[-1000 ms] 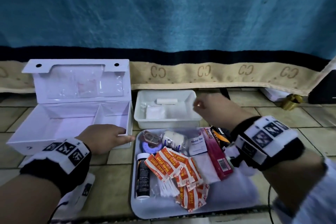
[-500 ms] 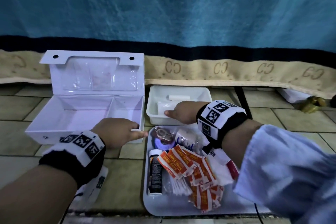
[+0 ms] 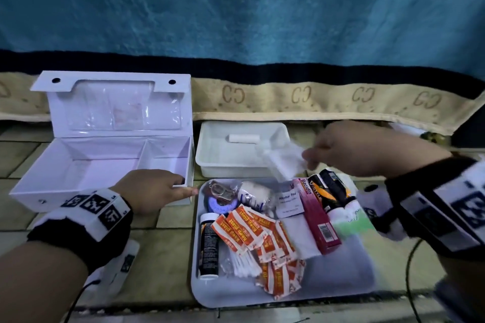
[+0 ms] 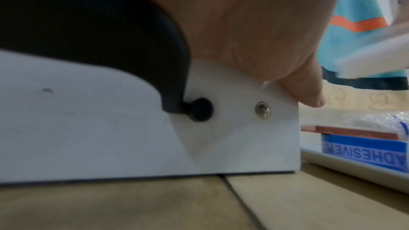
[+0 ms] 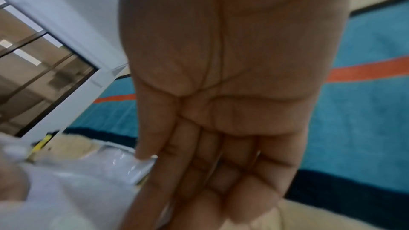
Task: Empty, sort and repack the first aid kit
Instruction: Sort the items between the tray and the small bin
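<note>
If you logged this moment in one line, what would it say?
right hand: pinches clear plastic gauze packet above white tub | left hand: rests on white kit box

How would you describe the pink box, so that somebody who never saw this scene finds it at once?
Look at the flat white tray nearest the camera, full of supplies. Toward its right side lies a long pink carton printed "Bacidin", between a white alcohol pad sachet and a black-and-orange tube. It is the only pink item.

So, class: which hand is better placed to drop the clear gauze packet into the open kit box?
Probably the right hand: its grip already pinches the clear gauze packet above the small white tub. The left hand rests on the kit box rim, steadying it.
</note>
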A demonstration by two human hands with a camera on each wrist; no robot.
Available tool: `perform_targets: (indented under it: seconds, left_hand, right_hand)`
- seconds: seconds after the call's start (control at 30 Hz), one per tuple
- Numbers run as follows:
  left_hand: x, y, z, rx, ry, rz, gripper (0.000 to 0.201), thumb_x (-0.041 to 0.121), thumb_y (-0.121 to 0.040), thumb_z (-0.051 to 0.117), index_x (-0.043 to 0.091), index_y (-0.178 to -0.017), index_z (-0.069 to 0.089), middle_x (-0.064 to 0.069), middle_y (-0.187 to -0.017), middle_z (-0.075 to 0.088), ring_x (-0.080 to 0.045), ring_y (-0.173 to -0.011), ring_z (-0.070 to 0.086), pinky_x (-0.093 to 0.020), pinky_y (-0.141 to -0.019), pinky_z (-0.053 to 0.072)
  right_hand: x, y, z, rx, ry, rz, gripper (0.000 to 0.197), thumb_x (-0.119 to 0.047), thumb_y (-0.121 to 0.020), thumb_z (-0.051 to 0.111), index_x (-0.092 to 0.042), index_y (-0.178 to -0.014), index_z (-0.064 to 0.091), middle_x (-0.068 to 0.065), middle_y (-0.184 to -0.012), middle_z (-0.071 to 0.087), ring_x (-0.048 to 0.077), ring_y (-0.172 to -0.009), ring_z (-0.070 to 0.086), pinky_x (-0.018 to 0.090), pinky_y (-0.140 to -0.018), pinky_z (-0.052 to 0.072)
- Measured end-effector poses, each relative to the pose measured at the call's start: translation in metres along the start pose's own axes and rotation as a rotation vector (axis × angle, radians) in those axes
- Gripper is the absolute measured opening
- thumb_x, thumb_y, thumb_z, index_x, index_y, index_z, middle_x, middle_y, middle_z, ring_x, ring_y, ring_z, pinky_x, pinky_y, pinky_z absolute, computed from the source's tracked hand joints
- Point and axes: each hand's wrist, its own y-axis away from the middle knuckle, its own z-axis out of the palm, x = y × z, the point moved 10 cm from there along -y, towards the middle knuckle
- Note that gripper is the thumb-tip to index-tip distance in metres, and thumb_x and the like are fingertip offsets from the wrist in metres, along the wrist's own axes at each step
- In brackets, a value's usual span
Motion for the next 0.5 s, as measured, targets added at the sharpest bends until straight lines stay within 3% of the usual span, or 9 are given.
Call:
perform_targets:
  seconds: [0.13, 0.23, 0.3, 0.37, 0.43, 0.5]
  left_hand:
    - [0.000, 0.000, -0.001, 0.005, -0.001, -0.015, 0.053, 0.069, -0.084, 0.035, 0.019, -0.070, 0.046, 0.003, -0.069, 0.051, -0.010, -0.068, 0.048, -0.025, -0.067, 0.038]
    - [-0.001, 0.000, 0.000, 0.007, 0.015, -0.025, 0.053, 0.069, -0.085, 0.035, 0.020, -0.066, 0.043, 0.003, -0.067, 0.050, -0.008, -0.067, 0.047, -0.025, -0.065, 0.035]
    - [-0.001, 0.002, 0.000, 0.006, 0.025, -0.031, 0.052, 0.068, -0.085, 0.036, 0.021, -0.064, 0.040, 0.004, -0.066, 0.049, -0.006, -0.065, 0.046, -0.025, -0.063, 0.034]
    - [0.000, 0.003, -0.001, 0.003, 0.022, -0.032, 0.050, 0.067, -0.086, 0.036, 0.023, -0.063, 0.040, 0.005, -0.065, 0.048, -0.005, -0.065, 0.045, -0.026, -0.063, 0.034]
    - [0.000, 0.003, -0.001, 0.002, 0.021, -0.033, 0.049, 0.067, -0.086, 0.036, 0.024, -0.062, 0.040, 0.007, -0.066, 0.048, -0.005, -0.066, 0.046, -0.026, -0.063, 0.034]
    - [0.000, 0.002, 0.000, -0.003, 0.016, -0.025, 0.049, 0.067, -0.087, 0.036, 0.025, -0.062, 0.039, 0.006, -0.066, 0.048, -0.004, -0.065, 0.045, -0.024, -0.062, 0.033]
  right_hand:
    - [0.019, 0.027, 0.050, -0.181, 0.185, 0.070, 0.039, -0.041, -0.096, 0.045, -0.019, -0.065, 0.052, -0.003, -0.072, 0.050, 0.021, -0.079, 0.052, 0.029, -0.065, 0.037]
    - [0.012, 0.032, 0.073, -0.171, 0.223, 0.045, 0.031, -0.039, -0.097, 0.041, -0.015, -0.087, 0.057, 0.007, -0.102, 0.058, 0.026, -0.099, 0.057, 0.028, -0.072, 0.034]
    - [0.005, 0.034, 0.085, -0.197, 0.272, 0.013, 0.034, -0.036, -0.099, 0.039, -0.009, -0.105, 0.059, 0.011, -0.108, 0.053, 0.028, -0.107, 0.056, 0.028, -0.069, 0.033]
    - [0.000, 0.034, 0.087, -0.231, 0.326, 0.001, 0.036, -0.035, -0.098, 0.040, -0.007, -0.109, 0.060, 0.011, -0.108, 0.051, 0.028, -0.102, 0.056, 0.027, -0.062, 0.032]
    - [0.001, 0.032, 0.072, -0.204, 0.317, 0.056, 0.036, -0.040, -0.095, 0.045, -0.010, -0.104, 0.061, 0.009, -0.107, 0.053, 0.024, -0.086, 0.049, 0.027, -0.066, 0.034]
    - [0.001, 0.027, 0.049, -0.148, 0.278, 0.110, 0.034, -0.046, -0.093, 0.048, -0.014, -0.092, 0.060, 0.006, -0.102, 0.055, 0.019, -0.081, 0.044, 0.027, -0.069, 0.036]
